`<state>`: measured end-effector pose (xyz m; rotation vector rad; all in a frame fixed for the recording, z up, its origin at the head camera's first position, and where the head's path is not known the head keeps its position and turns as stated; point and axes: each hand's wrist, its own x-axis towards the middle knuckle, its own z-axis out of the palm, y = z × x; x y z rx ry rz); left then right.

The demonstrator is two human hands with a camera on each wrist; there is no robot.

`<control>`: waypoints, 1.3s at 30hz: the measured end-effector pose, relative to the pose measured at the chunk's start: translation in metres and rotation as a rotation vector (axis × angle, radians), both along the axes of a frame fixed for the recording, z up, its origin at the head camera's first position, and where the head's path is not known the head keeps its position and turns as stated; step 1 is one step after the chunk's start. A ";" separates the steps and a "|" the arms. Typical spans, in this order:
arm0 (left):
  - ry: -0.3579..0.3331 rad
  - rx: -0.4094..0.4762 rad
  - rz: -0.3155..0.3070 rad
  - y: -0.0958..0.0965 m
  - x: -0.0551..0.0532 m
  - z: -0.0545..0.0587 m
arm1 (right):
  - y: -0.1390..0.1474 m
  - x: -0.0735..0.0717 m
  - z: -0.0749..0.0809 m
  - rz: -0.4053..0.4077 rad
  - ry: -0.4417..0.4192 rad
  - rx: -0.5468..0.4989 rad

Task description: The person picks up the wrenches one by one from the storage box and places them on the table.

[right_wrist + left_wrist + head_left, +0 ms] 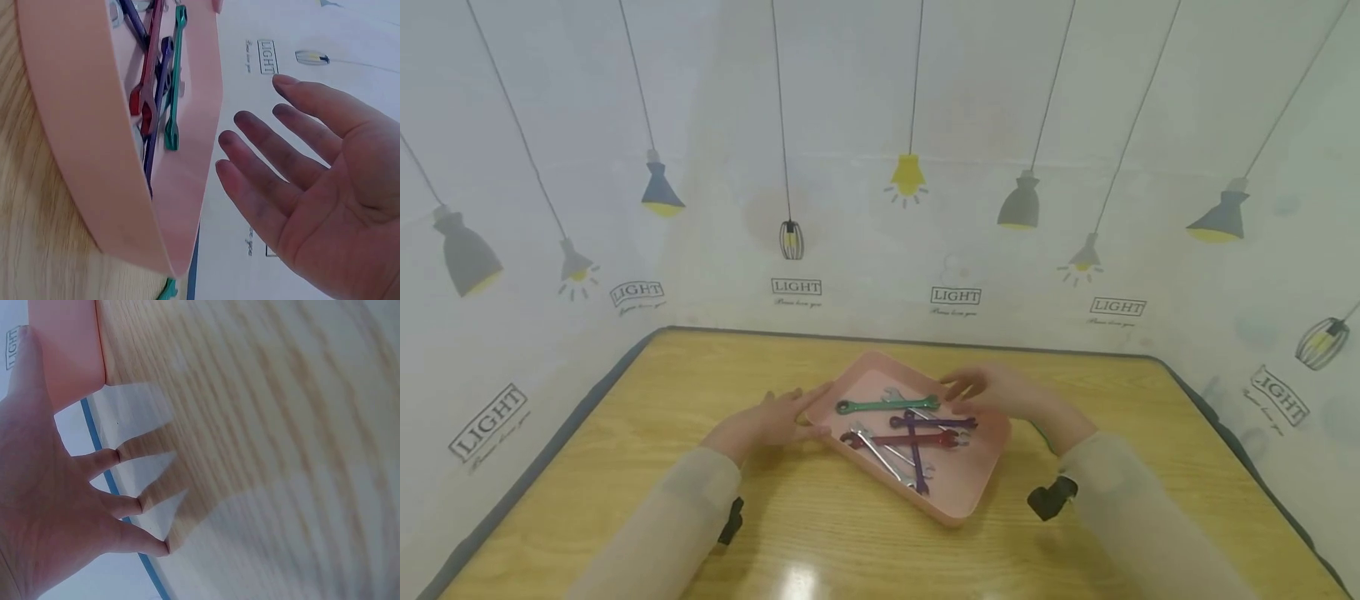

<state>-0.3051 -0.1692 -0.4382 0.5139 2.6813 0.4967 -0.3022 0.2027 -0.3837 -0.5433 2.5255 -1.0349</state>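
A pink tray (pixel 955 492) sits at an angle on the table with several wrenches in it. A green wrench (pixel 887 405) lies toward the back, a red wrench (pixel 902 440) across the middle. Purple wrenches (pixel 934 422) and silver wrenches (pixel 880 457) overlap around the red one. My left hand (pixel 775 419) is at the tray's left corner with fingers spread; in the left wrist view the thumb lies along the tray wall and fingertips meet the tabletop. Over the back right rim hovers my right hand (pixel 992 390), its fingers loosely bent and holding nothing.
The wooden table (pixel 647 467) ends in a dark edge against a wall sheet (pixel 857 308) printed with lamps. A small green piece (pixel 167 289) shows on the table beyond the tray's corner. Dark wrist mounts (pixel 1052 498) hang below the sleeves.
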 end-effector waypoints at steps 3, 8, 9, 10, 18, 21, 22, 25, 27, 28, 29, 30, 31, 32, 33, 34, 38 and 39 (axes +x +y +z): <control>0.006 0.004 -0.001 0.001 -0.001 0.001 | -0.010 -0.001 -0.002 0.001 -0.017 -0.012; 0.009 0.013 -0.012 0.001 -0.002 -0.001 | -0.024 -0.003 -0.007 0.023 -0.041 -0.042; 0.009 0.013 -0.013 0.000 -0.002 -0.001 | -0.027 -0.003 -0.008 0.036 -0.036 -0.042; 0.008 0.013 -0.014 0.000 -0.002 -0.001 | -0.029 -0.004 -0.009 0.048 -0.038 -0.042; -0.001 0.012 -0.002 0.001 0.000 0.001 | -0.048 -0.007 -0.012 0.148 -0.066 -0.017; -0.002 0.008 -0.002 0.001 0.001 0.002 | -0.053 -0.009 -0.013 0.169 -0.088 0.022; 0.000 0.007 -0.003 0.001 0.001 0.002 | -0.054 -0.011 -0.014 0.178 -0.095 0.034; 0.002 0.012 -0.008 0.001 0.001 0.002 | -0.058 -0.015 -0.018 0.223 -0.095 0.066; 0.001 0.016 -0.010 0.001 0.002 0.003 | -0.061 -0.019 -0.021 0.253 -0.089 0.078; 0.000 0.016 -0.011 0.001 0.002 0.003 | -0.062 -0.020 -0.022 0.269 -0.081 0.086; 0.000 0.016 -0.012 0.001 0.002 0.004 | -0.064 -0.021 -0.023 0.287 -0.076 0.093; 0.000 0.016 -0.011 0.002 0.003 0.004 | -0.065 -0.022 -0.025 0.295 -0.081 0.096; 0.002 0.017 -0.012 0.002 0.003 0.004 | -0.066 -0.023 -0.026 0.303 -0.090 0.095; 0.003 0.015 -0.011 0.001 0.004 0.004 | -0.067 -0.024 -0.027 0.307 -0.099 0.094; 0.005 0.014 -0.009 0.001 0.004 0.004 | -0.068 -0.025 -0.028 0.315 -0.101 0.097; 0.006 0.012 -0.006 0.001 0.004 0.004 | -0.068 -0.026 -0.029 0.322 -0.108 0.092; 0.010 0.010 0.002 0.002 0.003 0.004 | -0.069 -0.026 -0.032 0.338 -0.123 0.099; 0.013 0.009 0.000 0.002 0.002 0.003 | -0.069 -0.026 -0.034 0.341 -0.122 0.104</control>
